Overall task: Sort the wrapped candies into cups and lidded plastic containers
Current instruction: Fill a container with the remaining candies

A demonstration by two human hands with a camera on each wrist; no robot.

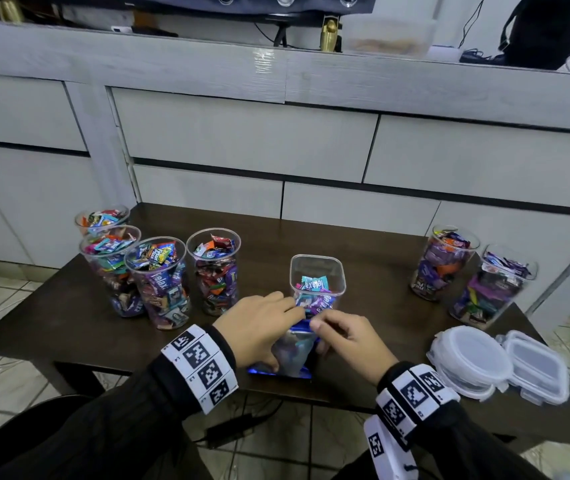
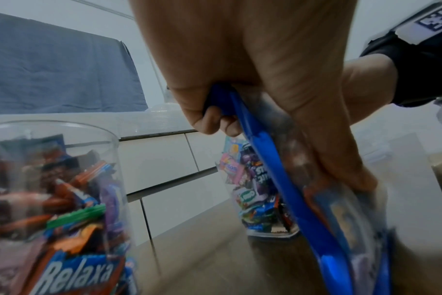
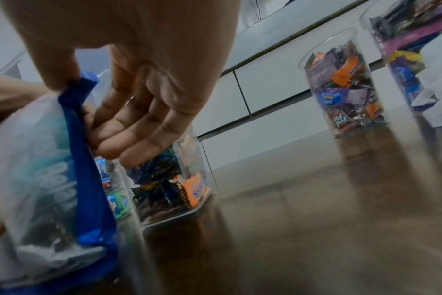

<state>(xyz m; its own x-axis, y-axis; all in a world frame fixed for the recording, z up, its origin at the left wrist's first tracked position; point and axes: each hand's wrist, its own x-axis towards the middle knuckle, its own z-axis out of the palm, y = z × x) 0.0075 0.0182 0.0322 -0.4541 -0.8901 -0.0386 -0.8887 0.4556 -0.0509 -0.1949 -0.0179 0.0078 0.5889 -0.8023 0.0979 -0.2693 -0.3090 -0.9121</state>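
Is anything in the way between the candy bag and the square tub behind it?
Nothing visible. The candy bag, held by the left hand and right hand, stands just in front of the open square tub.

We see a dark wooden table [image 1: 380, 244] against pale grey cabinet drawers [image 1: 242, 140], with a light tiled floor [image 1: 2, 372] beneath.

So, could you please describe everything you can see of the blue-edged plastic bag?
The bag is clear, crinkly plastic with bright blue edges, and blurred wrapped candies show through it. It stands on the dark table just in front of the square container. The left hand grips one side and the right hand pinches its blue top edge.
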